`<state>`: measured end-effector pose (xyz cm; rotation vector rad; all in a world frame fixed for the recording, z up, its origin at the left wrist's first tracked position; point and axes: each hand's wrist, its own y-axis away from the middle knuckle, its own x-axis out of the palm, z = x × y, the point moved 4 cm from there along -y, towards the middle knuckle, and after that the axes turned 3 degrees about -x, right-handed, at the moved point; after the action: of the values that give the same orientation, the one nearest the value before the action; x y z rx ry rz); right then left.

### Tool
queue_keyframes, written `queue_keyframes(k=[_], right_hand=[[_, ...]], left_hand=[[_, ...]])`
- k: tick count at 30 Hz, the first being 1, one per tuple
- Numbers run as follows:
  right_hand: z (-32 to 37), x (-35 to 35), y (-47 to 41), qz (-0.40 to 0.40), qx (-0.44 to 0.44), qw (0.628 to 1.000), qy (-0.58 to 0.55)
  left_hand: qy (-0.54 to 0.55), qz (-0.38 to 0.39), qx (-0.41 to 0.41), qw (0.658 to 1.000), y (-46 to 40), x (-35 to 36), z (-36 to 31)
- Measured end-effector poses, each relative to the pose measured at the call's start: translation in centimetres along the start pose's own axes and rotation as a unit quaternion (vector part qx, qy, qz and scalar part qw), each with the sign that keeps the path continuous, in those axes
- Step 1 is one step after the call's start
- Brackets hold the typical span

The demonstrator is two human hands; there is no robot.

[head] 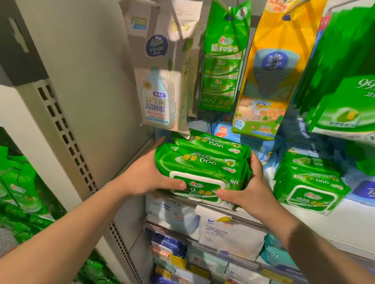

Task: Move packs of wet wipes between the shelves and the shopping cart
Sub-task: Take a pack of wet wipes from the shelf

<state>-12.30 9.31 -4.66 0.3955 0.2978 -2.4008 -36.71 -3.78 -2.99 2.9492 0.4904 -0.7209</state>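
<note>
The shelving unit occupies the centre and right of the frame; its white shelf [308,226] runs from the lower centre toward the right edge, with hanging packs on hooks across the upper half. A second green stack [309,182] rests on that shelf at centre right, well clear of the hands. The task item, a bundle of green wet-wipe packs [203,165], sits at frame centre, at the shelf's left end and over its front edge; whether it bears on the shelf cannot be determined. Its long axis runs from left to right across the frame, and its white flip lid [198,185] faces the camera. The left hand [149,177] clamps the bundle's left end, thumb across the lid. The right hand [248,188] clamps the right end, thumb at the lid's lower corner and fingers wrapped behind. Both hands lie at opposite ends of the long axis, equally near. The cart is not in view, so the direction of transfer cannot be determined.
</note>
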Motion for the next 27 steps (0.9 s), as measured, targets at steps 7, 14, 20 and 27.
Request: queue_keyframes(k=[7,14,20,27], right_hand=[[0.3,0.5,-0.1,0.007,0.002,0.999,-0.038],[0.3,0.4,-0.3,-0.002,0.005,0.999,-0.033],[0.1,0.7,-0.8,-0.005,-0.005,1.000,-0.004],[-0.2,0.1,-0.3,-0.024,-0.022,0.999,-0.037]], left_hand=[[0.099,0.138,0.006,0.985,-1.8,0.8,-0.3],[0.148,0.142,0.009,0.979,-2.6,1.6,0.0],[0.143,0.144,0.021,0.979,-2.7,1.7,-0.4],[0.156,0.072,0.026,0.985,-1.7,2.0,0.1]])
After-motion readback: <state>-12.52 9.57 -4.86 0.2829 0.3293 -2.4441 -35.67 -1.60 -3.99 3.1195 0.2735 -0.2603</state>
